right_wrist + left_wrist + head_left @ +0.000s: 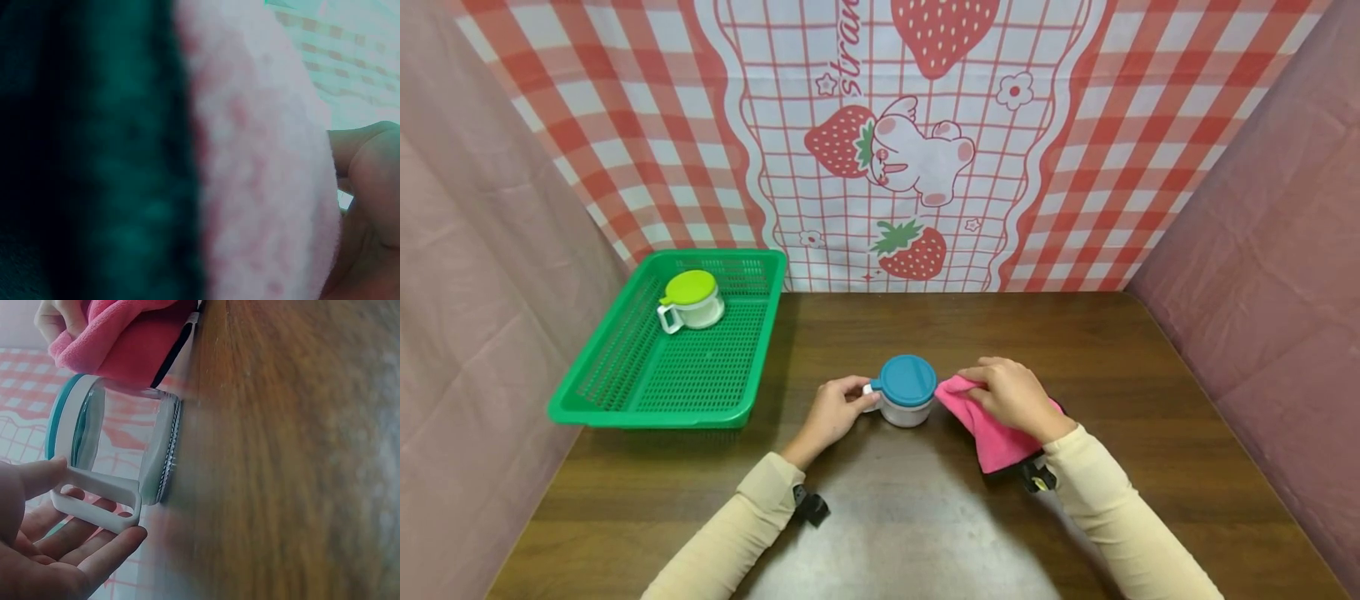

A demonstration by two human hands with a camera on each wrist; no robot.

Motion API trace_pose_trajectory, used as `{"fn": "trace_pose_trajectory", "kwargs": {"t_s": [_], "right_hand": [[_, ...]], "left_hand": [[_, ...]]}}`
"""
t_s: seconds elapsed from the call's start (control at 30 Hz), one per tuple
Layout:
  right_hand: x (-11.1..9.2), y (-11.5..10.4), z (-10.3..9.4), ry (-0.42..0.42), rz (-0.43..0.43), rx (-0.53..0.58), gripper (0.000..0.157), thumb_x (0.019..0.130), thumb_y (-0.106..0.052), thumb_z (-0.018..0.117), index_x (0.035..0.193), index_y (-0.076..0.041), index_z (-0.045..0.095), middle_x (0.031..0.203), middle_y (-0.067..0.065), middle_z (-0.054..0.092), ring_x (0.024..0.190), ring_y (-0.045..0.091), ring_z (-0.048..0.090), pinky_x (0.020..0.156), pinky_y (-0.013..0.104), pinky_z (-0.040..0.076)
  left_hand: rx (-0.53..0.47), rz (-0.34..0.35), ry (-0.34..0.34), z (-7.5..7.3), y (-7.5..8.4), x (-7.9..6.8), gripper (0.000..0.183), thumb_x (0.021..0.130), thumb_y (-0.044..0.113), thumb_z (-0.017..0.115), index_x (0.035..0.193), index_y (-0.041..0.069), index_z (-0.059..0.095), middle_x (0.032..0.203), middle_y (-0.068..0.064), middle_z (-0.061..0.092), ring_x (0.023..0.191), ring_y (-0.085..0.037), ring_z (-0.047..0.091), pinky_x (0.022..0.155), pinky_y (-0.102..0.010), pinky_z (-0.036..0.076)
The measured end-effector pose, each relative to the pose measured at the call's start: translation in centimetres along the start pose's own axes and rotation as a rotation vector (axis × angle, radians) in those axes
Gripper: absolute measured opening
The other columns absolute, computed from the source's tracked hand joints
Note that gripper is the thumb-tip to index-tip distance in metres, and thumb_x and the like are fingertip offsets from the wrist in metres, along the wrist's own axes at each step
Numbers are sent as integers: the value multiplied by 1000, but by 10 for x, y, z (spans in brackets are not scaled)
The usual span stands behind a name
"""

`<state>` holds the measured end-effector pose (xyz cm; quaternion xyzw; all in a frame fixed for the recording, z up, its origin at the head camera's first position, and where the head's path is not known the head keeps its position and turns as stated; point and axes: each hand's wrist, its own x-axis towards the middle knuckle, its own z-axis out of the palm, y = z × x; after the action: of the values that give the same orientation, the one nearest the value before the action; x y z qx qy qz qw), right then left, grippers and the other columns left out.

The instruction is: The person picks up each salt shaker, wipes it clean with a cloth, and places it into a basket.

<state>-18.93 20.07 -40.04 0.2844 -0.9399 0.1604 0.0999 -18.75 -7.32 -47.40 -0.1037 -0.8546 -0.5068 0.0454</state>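
A clear seasoning jar (906, 415) with a blue lid (907, 380) and a white handle (94, 514) stands upright on the table. My left hand (833, 417) pinches the handle from the left, thumb on one side and fingers on the other in the left wrist view. To the right of the jar, my right hand (1011, 396) grips a bunched pink cloth (992, 437) with a dark edge. The cloth's front corner is right by the jar's side. In the right wrist view the cloth (262, 162) fills much of the picture and hides most of the hand.
A green plastic basket (758, 350) sits at the left of the wooden table (880, 533). Inside it, toward the back, is a similar jar (703, 314) with a lime-green lid. A strawberry-print checked cloth (917, 158) hangs behind, and pink curtains flank both sides.
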Motion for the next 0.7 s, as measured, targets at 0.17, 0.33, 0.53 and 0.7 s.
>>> {"fn": "trace_pose_trajectory", "kwargs": {"t_s": [0.17,0.33,0.53,0.7], "right_hand": [[-2,3,3,11,19,29,23,81,-12,76,103,-8,76,84,5,69,78,25,66,70,44,52],[-5,6,4,12,28,43,22,80,-9,75,103,-8,77,84,6,70,77,26,66,70,44,51],[-9,7,6,20,38,60,21,80,-10,77,101,-9,77,77,3,67,71,23,63,66,41,50],[-11,9,9,29,28,62,20,80,-10,77,100,-9,77,81,4,70,75,26,66,69,44,51]], "left_hand": [[0,-7,17,1,1,0,22,85,11,74,101,-3,72,93,-16,74,83,-25,71,72,-31,57],[9,71,39,1,-2,0,25,87,19,72,99,-3,72,91,-14,75,82,-18,69,74,-31,56],[27,24,43,3,0,0,22,85,13,73,99,-4,73,91,-16,75,83,-23,68,75,-32,55],[14,-4,53,5,3,-1,21,84,11,74,99,-4,73,87,-15,75,78,-18,66,68,-24,52]]}}
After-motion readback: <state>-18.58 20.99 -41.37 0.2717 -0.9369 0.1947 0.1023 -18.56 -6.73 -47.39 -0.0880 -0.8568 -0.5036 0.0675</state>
